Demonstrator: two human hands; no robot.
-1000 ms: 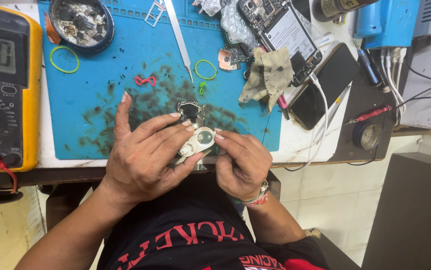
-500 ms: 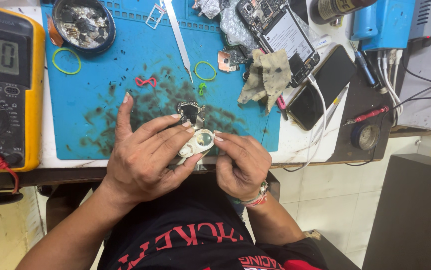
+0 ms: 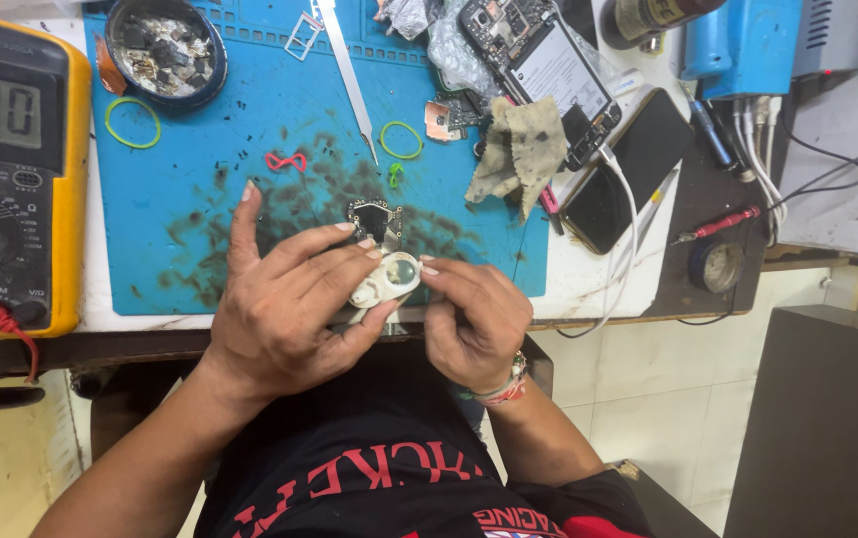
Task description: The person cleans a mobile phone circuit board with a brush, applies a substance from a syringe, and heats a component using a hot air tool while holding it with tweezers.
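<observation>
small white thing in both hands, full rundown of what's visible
The white part is a small rounded casing, plastic by its look, with a clear round lens-like window at its upper right end. It is held at the near edge of the blue mat, just below a small dark circuit board. The left hand wraps it from the left, fingers over and under it; the right hand pinches its right end with fingertips. Much of it is hidden.

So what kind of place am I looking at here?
Most likely a small electronics repair bench: a yellow-cased multimeter, an opened smartphone with bare circuit board, metal tweezers and a stained blue work mat lie around the hands.
</observation>
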